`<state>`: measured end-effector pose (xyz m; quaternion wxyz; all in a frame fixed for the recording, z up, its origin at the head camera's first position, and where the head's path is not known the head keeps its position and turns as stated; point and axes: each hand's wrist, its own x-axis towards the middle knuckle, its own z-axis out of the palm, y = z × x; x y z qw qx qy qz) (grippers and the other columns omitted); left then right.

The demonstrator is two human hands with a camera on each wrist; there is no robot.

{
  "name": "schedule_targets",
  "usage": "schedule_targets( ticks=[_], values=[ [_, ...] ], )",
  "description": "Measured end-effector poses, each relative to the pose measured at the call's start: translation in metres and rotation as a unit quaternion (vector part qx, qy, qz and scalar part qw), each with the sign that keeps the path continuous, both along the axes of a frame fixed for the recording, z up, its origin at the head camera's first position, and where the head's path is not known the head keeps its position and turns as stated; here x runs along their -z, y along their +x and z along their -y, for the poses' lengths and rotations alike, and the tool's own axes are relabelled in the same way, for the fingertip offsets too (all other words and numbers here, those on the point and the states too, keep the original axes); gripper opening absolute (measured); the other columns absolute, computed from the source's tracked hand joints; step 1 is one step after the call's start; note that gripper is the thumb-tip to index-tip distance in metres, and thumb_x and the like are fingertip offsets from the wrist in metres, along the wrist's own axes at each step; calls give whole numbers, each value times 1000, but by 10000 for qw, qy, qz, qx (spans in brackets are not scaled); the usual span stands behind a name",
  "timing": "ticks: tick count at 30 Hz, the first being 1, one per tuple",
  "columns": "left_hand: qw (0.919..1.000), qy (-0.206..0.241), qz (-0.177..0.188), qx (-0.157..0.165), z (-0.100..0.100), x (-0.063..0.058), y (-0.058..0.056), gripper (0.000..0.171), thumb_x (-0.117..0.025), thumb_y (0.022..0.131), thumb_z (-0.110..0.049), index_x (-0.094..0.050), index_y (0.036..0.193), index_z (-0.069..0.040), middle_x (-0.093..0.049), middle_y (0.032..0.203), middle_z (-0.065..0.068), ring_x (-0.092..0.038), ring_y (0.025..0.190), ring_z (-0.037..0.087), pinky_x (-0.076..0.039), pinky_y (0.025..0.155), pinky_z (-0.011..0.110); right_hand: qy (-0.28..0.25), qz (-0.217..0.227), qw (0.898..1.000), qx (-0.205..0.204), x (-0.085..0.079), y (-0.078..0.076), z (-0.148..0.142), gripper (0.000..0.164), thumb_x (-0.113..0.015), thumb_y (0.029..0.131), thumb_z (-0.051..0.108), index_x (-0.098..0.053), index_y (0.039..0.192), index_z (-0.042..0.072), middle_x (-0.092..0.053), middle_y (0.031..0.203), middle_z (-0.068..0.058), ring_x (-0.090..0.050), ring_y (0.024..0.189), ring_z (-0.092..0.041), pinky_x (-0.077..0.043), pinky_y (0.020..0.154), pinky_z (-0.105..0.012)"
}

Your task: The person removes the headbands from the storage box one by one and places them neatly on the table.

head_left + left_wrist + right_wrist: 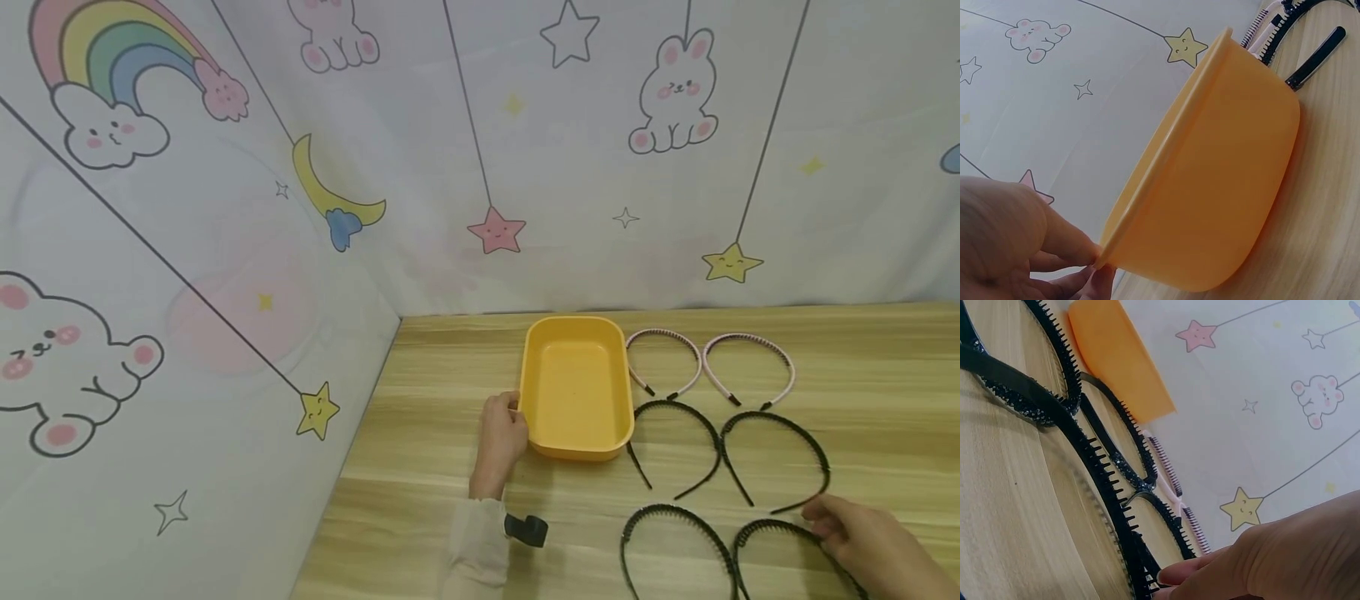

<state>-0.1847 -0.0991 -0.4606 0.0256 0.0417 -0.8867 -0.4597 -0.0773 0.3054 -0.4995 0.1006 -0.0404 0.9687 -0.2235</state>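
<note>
At its left side, my left hand (501, 437) pinches the rim of a yellow plastic basin (577, 392); thumb and fingertips meet on that rim in the left wrist view. The basin holds nothing. My right hand (870, 533) has its fingers at the side of the nearest right black toothed headband (780, 527), gripping its band; the fingertips are partly hidden in the right wrist view. Beside it lies another black headband (675, 512). Farther back are two more black headbands, one at left (678, 406) and one at right (780, 417).
Two pink headbands (663, 333) (750, 337) lie at the back, right of the basin. The wood-grain table (420, 467) meets white cartoon-printed curtains (420, 167) at the back and left. A black band (527, 530) is at my left wrist.
</note>
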Motion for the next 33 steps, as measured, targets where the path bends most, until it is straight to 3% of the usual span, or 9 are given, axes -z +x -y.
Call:
schedule_targets(
  ticks=[11, 33],
  values=[
    [10000, -29, -34, 28, 0, 1, 1, 36, -50, 89, 7, -57, 124, 8, -57, 107, 17, -59, 95, 25, -54, 77, 33, 152, -219, 9996, 8, 2, 2, 1, 21, -68, 72, -7, -65, 92, -1, -68, 84, -3, -61, 71, -17, -53, 66, -40],
    [9999, 24, -111, 74, 1, 2, 0, 36, -50, 89, 7, -56, 124, 9, -57, 109, 19, -59, 95, 25, -54, 76, 32, 316, -76, 9995, 46, -4, 6, 1, 24, -62, 67, -13, -64, 89, -3, -68, 84, -10, -64, 77, -29, -52, 70, -49]
  ],
)
